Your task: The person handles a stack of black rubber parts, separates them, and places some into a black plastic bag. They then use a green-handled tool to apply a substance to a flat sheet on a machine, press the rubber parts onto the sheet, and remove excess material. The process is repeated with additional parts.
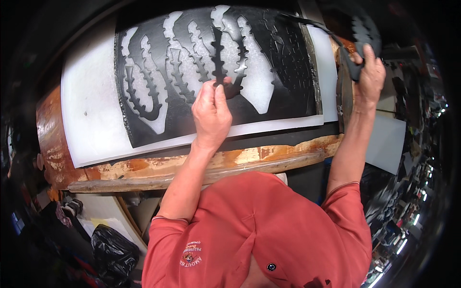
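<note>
A black sheet (144, 130), perhaps leather or rubber, lies on a white board (91, 115), with several long, tooth-edged openings cut through it. Between thumb and fingers, my left hand (211, 115) pinches a black U-shaped toothed strip (218, 55) at its near bend, over one of these openings. Off the sheet's right side, my right hand (372, 79) is closed around black cut pieces (364, 36) with toothed edges; a thin black strip trails from there toward the sheet. How many pieces it holds cannot be made out. Other cut strips (149, 115) rest in the left openings.
A worn wooden table (53, 139) carries the board, with a rough wooden rail (144, 180) along its near edge. Below on the left is a black plastic bag (113, 249). A pale flat sheet (386, 141) and cluttered goods sit at the right.
</note>
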The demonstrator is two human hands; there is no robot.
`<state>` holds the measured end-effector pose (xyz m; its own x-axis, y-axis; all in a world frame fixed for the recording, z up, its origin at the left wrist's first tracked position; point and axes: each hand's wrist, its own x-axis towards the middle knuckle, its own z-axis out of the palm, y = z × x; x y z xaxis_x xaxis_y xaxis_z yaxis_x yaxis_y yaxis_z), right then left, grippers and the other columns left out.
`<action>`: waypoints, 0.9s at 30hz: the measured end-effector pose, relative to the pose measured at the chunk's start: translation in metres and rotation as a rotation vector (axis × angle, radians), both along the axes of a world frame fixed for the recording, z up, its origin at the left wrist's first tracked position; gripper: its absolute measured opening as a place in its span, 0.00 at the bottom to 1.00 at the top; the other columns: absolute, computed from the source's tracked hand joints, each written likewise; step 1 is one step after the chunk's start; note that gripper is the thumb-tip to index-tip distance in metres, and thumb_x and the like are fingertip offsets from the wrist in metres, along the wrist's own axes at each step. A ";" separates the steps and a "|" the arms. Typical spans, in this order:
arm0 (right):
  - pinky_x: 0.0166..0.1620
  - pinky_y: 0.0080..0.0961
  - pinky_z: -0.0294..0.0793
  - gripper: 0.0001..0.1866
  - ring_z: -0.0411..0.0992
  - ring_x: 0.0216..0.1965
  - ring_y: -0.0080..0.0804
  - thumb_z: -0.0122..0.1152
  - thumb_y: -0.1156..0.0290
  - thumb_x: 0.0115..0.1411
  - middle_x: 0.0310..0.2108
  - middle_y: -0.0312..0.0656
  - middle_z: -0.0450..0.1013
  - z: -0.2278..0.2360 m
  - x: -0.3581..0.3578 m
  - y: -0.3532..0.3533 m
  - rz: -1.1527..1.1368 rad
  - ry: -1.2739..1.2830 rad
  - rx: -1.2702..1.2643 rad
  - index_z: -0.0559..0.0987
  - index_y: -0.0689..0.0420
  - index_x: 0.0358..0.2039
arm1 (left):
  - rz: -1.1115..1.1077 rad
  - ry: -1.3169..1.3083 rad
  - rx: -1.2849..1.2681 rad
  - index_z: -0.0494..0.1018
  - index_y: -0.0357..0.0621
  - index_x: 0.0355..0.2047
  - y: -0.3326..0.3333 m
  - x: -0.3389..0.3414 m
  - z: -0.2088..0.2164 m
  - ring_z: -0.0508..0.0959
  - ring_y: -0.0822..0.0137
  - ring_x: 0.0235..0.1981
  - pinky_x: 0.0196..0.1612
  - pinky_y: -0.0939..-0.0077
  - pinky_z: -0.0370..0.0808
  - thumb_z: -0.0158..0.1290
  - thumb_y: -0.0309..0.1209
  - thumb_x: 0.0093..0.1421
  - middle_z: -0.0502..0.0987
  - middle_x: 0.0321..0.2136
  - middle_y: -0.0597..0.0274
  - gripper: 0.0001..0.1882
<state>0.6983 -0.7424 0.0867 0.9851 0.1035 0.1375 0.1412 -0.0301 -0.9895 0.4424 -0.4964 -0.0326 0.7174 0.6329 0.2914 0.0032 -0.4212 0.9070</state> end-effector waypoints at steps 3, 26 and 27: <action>0.36 0.22 0.76 0.17 0.71 0.29 0.19 0.58 0.58 0.76 0.28 0.32 0.75 0.013 0.003 -0.029 -0.119 -0.201 -0.213 0.81 0.60 0.38 | 0.010 -0.060 -0.171 0.74 0.33 0.58 -0.002 0.003 -0.001 0.81 0.62 0.52 0.56 0.69 0.77 0.49 0.21 0.74 0.81 0.53 0.51 0.15; 0.35 0.40 0.75 0.14 0.74 0.32 0.47 0.71 0.75 0.56 0.31 0.45 0.75 -0.099 -0.103 0.022 0.219 -0.836 -0.930 0.80 0.62 0.43 | -0.422 0.425 -0.854 0.64 0.23 0.66 -0.050 0.068 0.054 0.78 0.72 0.44 0.51 0.76 0.76 0.50 0.30 0.72 0.82 0.47 0.56 0.27; 0.36 0.40 0.75 0.16 0.74 0.33 0.46 0.72 0.73 0.54 0.31 0.44 0.76 -0.099 -0.103 0.022 0.214 -0.821 -0.937 0.80 0.62 0.42 | -0.407 0.362 -0.938 0.64 0.23 0.66 -0.052 0.070 0.050 0.78 0.71 0.45 0.52 0.76 0.75 0.49 0.30 0.73 0.82 0.47 0.56 0.26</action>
